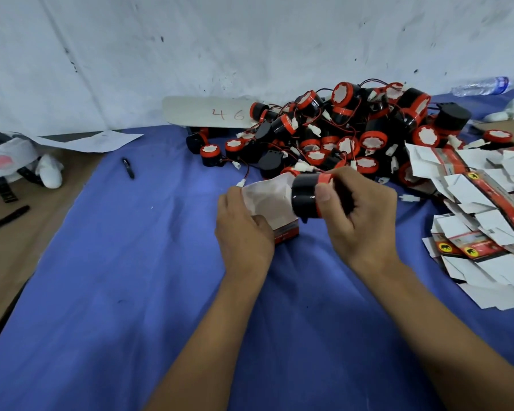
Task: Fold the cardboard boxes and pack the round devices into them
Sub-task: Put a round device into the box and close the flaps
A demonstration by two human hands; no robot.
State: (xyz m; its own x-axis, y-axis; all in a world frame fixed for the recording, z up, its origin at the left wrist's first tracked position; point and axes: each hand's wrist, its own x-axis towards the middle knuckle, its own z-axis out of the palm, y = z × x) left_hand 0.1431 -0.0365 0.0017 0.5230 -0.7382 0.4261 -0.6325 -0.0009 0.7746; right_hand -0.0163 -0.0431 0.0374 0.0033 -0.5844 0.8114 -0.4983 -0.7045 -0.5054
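Your left hand (244, 229) grips a small cardboard box (272, 207), with the fingers curled round its lower part and the thumb on the near side. The box is folded into shape, its open white mouth is turned to the right, and its red printed side faces down toward the blue cloth (131, 292) that covers the worktop. Your right hand (359, 221) holds a round device (306, 195), black with a red rim, pinched between thumb and fingers. The black end of the device touches the open mouth of the box; I cannot tell if it is already partly inside.

Behind your hands, against the white wall (250, 40), lies a big pile of round devices (347, 132), with thin red and black wires and small white connectors between them. To the right of your right hand is a heap of flat unfolded boxes (481, 226), white inside and red with yellow round marks outside.

A card with the number 46 (211, 112) leans at the wall, just beside the pile on its left. A black pen (128, 168) lies on the cloth further left. A plastic bottle (481, 85) lies far right near the wall.
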